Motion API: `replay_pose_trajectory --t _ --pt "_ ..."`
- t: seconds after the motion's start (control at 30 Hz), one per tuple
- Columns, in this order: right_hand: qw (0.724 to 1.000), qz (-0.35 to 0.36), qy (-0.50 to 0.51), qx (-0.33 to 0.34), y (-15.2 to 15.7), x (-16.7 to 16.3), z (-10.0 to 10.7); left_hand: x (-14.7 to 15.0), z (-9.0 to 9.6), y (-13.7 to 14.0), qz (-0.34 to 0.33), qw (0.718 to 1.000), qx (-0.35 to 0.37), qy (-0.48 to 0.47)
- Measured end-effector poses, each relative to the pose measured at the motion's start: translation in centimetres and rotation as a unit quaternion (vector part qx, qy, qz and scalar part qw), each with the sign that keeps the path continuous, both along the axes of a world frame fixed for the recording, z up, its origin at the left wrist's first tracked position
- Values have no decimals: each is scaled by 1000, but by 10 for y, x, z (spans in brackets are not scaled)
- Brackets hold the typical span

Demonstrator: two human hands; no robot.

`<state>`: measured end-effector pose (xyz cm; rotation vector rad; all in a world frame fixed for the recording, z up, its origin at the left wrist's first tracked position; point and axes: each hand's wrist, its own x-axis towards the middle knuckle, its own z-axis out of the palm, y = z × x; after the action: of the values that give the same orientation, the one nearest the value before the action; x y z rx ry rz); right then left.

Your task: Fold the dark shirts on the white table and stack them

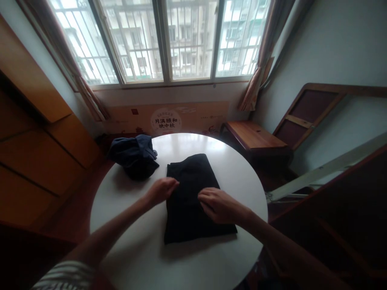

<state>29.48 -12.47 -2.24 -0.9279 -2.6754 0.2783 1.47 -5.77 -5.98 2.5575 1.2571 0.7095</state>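
A black folded garment (193,219) lies flat on a round white table (130,225), longer from front to back than across. My left hand (161,189) is at its left edge, with curled fingers closed on the dark cloth. Over the right half, my right hand (222,205) is closed too, thumb and fingertips pinched together at the fabric. The cloth between the fingers is hard to make out against the black. At the table's back left sits a heaped bundle of dark blue and black clothes (133,151), apart from my left hand.
A wooden bench (254,135) stands beyond the table at the right, near a leaning wooden frame (308,110). Orange-brown cabinets (33,165) line the left. Behind the table are a printed banner (193,114) and a barred window (163,40) with curtains.
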Motion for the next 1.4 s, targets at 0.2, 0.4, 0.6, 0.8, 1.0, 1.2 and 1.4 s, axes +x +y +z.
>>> replay_pose_trajectory --t 0.2,0.4,0.6,0.8,1.0,1.2,1.4 --pt "995 90 -32 -42 20 -70 -23 -5 -24 121 225 968 -88 -66" --pt "993 76 -27 -82 5 -81 -39 -17 -33 138 252 960 -104 -62" --pt "989 114 -14 -92 -9 -76 -36 -8 -20 137 275 956 -97 -24" --pt "989 131 -21 -59 -24 -78 -41 56 -13 83 1 999 22 35" --pt "982 185 0 -34 -48 -80 -46 89 -26 80 -94 981 -85 145" --pt "966 253 30 -49 -77 -84 -43 93 -13 85 -70 981 -68 170" --pt "966 235 99 -32 -68 -35 -20 56 -2 -34 -126 983 -1 134"
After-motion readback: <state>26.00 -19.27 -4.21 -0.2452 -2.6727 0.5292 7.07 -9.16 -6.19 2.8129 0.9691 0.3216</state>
